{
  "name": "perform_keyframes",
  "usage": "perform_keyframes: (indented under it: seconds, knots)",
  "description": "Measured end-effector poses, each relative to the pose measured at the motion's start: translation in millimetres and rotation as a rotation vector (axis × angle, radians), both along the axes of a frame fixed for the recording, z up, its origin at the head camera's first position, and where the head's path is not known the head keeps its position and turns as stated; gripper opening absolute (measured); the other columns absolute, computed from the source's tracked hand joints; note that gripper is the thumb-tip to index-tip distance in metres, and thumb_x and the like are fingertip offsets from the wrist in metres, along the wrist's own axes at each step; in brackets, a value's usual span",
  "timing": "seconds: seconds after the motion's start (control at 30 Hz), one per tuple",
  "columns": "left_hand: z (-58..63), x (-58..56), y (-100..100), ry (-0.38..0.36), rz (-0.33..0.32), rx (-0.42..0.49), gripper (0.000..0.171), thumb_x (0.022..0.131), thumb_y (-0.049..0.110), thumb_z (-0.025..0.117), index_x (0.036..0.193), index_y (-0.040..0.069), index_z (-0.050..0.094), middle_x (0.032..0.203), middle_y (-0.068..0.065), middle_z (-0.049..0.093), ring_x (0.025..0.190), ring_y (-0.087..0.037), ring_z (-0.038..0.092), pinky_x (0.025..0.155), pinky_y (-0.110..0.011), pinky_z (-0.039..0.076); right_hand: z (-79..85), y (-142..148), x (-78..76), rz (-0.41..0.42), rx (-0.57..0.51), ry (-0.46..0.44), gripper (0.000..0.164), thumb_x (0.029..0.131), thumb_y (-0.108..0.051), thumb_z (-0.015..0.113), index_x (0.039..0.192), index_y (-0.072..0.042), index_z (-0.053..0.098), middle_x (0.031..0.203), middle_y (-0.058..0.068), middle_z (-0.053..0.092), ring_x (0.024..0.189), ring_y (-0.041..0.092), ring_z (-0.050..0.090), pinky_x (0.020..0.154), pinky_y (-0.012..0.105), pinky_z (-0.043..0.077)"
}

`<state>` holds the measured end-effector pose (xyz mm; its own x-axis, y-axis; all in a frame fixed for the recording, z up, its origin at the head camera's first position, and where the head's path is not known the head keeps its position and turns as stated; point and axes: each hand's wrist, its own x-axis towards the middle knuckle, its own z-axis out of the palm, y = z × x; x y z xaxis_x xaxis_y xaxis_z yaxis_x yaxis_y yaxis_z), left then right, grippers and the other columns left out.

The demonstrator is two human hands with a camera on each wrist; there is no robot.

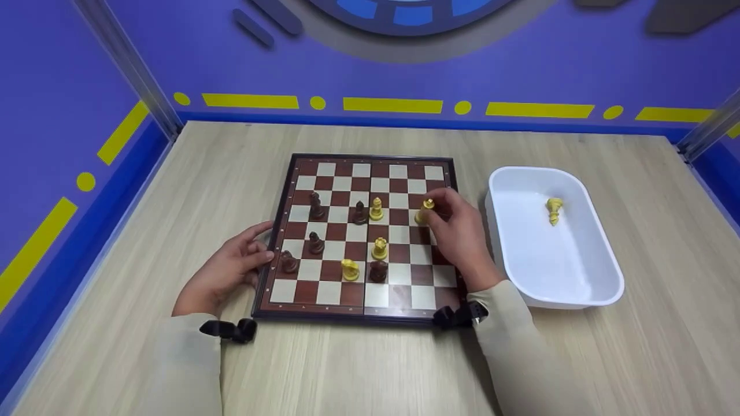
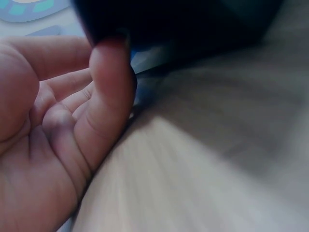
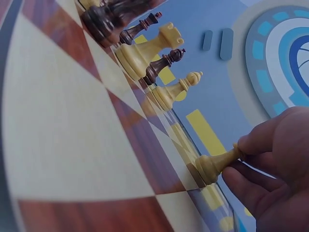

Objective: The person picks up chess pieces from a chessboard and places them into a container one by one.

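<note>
My right hand (image 1: pixel 462 234) pinches a yellow chess piece (image 3: pixel 212 166) between thumb and fingers, its base at the board's surface. Its kind is uncertain; in the right wrist view the fingers hide its top. My left hand (image 1: pixel 225 271) holds the left edge of the chessboard (image 1: pixel 364 312), thumb at the frame and fingers bent against its side. On the board stand a yellow bishop (image 1: pixel 377 209), a yellow rook (image 1: pixel 380 248), a yellow knight (image 1: pixel 350 270) and several dark pieces, among them a tall one (image 1: pixel 316 208) and a bishop (image 1: pixel 359 214).
Right of the board stands a white plastic tub (image 1: pixel 555 297) with one yellow chess piece (image 1: pixel 554 211) lying on its side. Everything rests on a pale wooden table (image 1: pixel 358 370). A blue-purple wall (image 1: pixel 404 81) closes off the back, and panels rise at both sides.
</note>
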<state>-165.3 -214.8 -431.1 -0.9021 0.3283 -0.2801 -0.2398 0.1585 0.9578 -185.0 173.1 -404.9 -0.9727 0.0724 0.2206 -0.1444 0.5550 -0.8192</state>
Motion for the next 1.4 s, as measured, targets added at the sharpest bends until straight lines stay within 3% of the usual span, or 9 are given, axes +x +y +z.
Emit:
perform_keyframes:
  seconds: [0.17,0.43,0.9,1.4]
  knots:
    - [0.1,1.0,0,0.006,-0.007,0.010,0.067,0.098,0.004,0.054,0.155,0.016,0.022,0.086,0.000,0.055,0.052,-0.009,0.058,0.048,-0.028,0.056,3.0,-1,1.4,-0.024,0.008,-0.004,0.020,0.091,-0.011,0.064,0.111,-0.012,0.064,0.108,0.007,0.068,0.103,0.020,0.062,0.091,0.036,0.053]
    - [-0.5,0.6,0,0.008,-0.006,0.008,0.067,0.097,0.004,0.054,0.155,0.017,0.022,0.086,-0.001,0.056,0.052,-0.010,0.059,0.048,-0.028,0.056,15.9,1,5.2,-0.018,-0.082,-0.024,0.023,0.091,-0.013,0.064,0.115,-0.013,0.064,0.108,0.004,0.068,0.102,0.016,0.063,0.085,0.030,0.057]
    - [1.2,0.1,1,0.004,-0.010,0.004,0.066,0.097,0.004,0.054,0.155,0.016,0.022,0.087,-0.001,0.056,0.057,-0.010,0.060,0.049,-0.029,0.057,41.5,18,13.1,-0.036,-0.058,-0.031,0.026,0.092,-0.014,0.064,0.117,-0.016,0.066,0.110,0.004,0.067,0.102,0.017,0.063,0.088,0.032,0.055]
    - [0.3,0.2,1,0.008,-0.008,-0.001,0.066,0.097,0.004,0.055,0.155,0.016,0.023,0.086,0.000,0.054,0.054,-0.008,0.058,0.048,-0.029,0.056,61.3,47,18.3,-0.093,-0.082,-0.072,0.027,0.091,-0.015,0.065,0.117,-0.011,0.067,0.109,0.006,0.067,0.098,0.016,0.061,0.083,0.024,0.052]
